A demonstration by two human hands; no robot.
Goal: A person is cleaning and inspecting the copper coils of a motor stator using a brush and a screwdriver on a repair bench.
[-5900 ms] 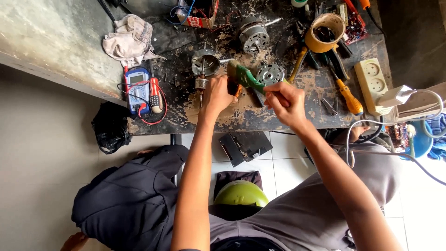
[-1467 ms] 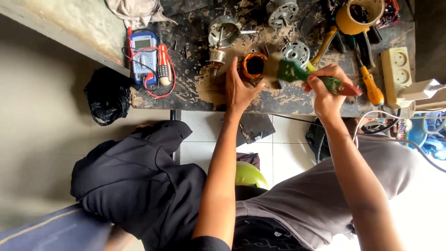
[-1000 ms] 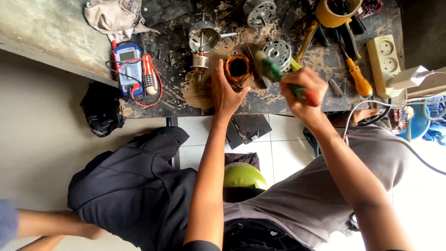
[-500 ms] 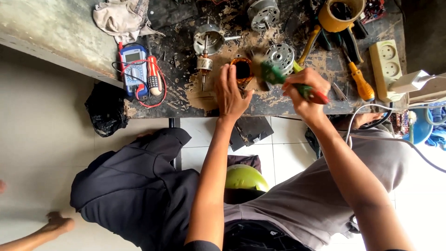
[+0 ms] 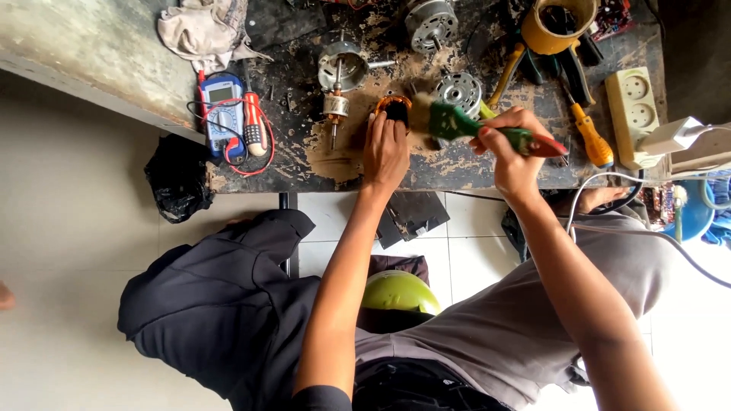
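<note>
Take the workbench as your frame, then work down to the copper-wound stator coil near its front edge, and place everything else by that coil.

Behind the coil stand three grey motor housings: one to its left with a shaft poking out, one farther back, one just to its right. Well to its left lies the blue multimeter with red leads; well to its right, the yellow-handled screwdriver and the cream socket strip.

Your left hand lies over the coil from the near side, fingers close together and curled onto its rim, pressing it to the bench. Hold it there firmly, so that the coil cannot roll under the bristles.

Your right hand is wrapped around the handle of the green paintbrush, thumb and fingers closed on it. The bristle end sits just to the right of the coil, blurred, so I cannot tell whether it touches. Use light, short strokes, since hard pressure could nick the fine winding wire. Brush away from your left fingertips.
</note>
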